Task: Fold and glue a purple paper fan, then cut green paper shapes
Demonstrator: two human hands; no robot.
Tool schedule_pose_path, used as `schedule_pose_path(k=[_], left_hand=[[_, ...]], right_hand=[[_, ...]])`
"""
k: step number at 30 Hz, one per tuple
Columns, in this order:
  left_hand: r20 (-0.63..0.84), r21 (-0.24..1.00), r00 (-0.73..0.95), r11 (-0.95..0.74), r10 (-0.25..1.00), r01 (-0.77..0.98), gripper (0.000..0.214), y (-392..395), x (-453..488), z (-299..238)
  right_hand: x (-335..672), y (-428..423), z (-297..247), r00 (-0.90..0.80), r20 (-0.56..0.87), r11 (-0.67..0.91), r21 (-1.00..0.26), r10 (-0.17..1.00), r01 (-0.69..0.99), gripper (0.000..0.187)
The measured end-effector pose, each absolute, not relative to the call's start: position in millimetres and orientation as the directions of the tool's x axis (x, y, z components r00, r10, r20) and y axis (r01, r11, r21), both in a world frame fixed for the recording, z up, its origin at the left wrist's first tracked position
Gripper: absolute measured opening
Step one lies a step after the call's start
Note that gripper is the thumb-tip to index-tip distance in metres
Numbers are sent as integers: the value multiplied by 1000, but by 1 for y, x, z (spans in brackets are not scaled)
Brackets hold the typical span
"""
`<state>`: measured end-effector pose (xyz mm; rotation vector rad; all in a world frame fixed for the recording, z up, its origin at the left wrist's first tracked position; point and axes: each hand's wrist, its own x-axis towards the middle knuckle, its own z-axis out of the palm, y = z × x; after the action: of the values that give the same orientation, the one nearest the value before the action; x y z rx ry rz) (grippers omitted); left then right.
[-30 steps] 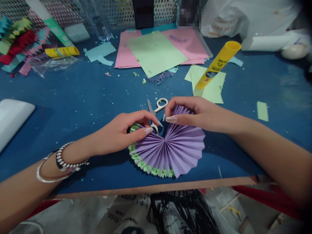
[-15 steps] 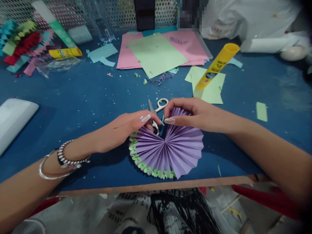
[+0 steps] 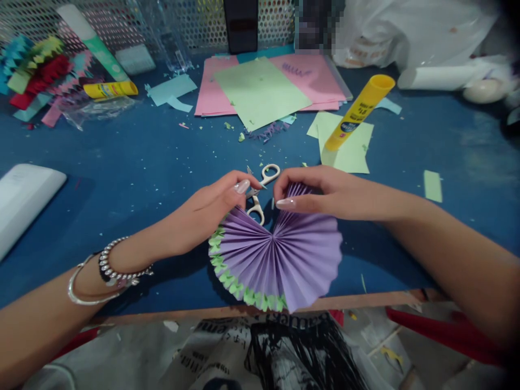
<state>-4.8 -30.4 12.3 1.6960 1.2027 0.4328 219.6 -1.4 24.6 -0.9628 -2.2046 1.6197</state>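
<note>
A pleated purple paper fan is spread nearly into a full round, its gap facing away from me. Green cut-paper trim runs along its left and lower edge. My left hand is closed on the fan's left end, thumb on top and forefinger stretched beyond the edge. My right hand pinches the right end, where the folds are bunched tight. Beyond the gap lie white-handled scissors, partly covered by my left fingers.
A yellow glue stick stands on green paper. Pink sheets and a green sheet lie at the back. Colourful folded paper pieces are heaped far left, near a white object. Paper scraps dot the table; its front edge is close.
The fan has spread wider and come slightly toward me, its lower edge now over the table's front edge. My left hand has shifted a little up and left; my right hand barely moved.
</note>
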Motion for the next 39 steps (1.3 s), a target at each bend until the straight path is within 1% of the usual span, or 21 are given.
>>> schedule_pose_path(k=[3, 5, 7, 9, 10, 13, 14, 17, 20, 22, 24, 28, 33, 36, 39], left_hand=[[-243, 828, 451, -58, 859, 558, 33, -36, -3, 23], [-267, 836, 467, -38, 843, 547, 33, -38, 0, 27], [-275, 845, 468, -21, 840, 534, 33, -39, 2, 29], [-258, 838, 443, -29, 858, 545, 33, -40, 4, 28], [-242, 832, 422, -37, 874, 553, 34, -40, 5, 27], [-195, 824, 379, -59, 904, 563, 36, -40, 7, 23], [-189, 824, 377, -62, 907, 564, 37, -40, 7, 23], [-182, 819, 343, -51, 922, 572, 37, -42, 7, 24], [-164, 812, 297, -42, 941, 582, 35, -45, 6, 25], [-157, 808, 323, -67, 933, 585, 31, -47, 6, 25], [-160, 805, 366, -93, 917, 585, 28, -48, 4, 25], [-171, 800, 423, -125, 890, 587, 29, -48, 3, 26], [-132, 754, 469, -219, 873, 619, 23, -46, 4, 27], [-122, 755, 471, -226, 874, 615, 21, -46, 4, 26], [-128, 769, 472, -213, 872, 603, 21, -46, 4, 24]], right_hand=[[224, 2, 28, -796, -212, 100, -942, 567, 321, 25], [226, 5, 29, -805, -223, 97, -940, 550, 326, 32], [225, 5, 27, -796, -240, 89, -935, 556, 344, 31], [219, 2, 25, -779, -278, 29, -934, 562, 355, 24], [215, -1, 23, -769, -300, -14, -935, 564, 354, 25], [202, -12, 16, -756, -313, -98, -944, 575, 316, 39], [198, -15, 14, -751, -302, -115, -950, 588, 291, 41], [195, -18, 10, -714, -251, -139, -967, 653, 213, 35], [198, -16, 11, -636, -220, -147, -975, 740, 166, 27], [201, -15, 13, -595, -217, -162, -976, 774, 145, 24], [202, -15, 14, -599, -212, -173, -977, 772, 122, 21], [200, -18, 14, -644, -209, -168, -978, 736, 125, 13], [199, -20, 12, -635, -233, -169, -972, 736, 160, 13], [199, -20, 13, -628, -241, -186, -970, 740, 153, 13], [199, -20, 15, -611, -240, -213, -970, 754, 119, 8]])
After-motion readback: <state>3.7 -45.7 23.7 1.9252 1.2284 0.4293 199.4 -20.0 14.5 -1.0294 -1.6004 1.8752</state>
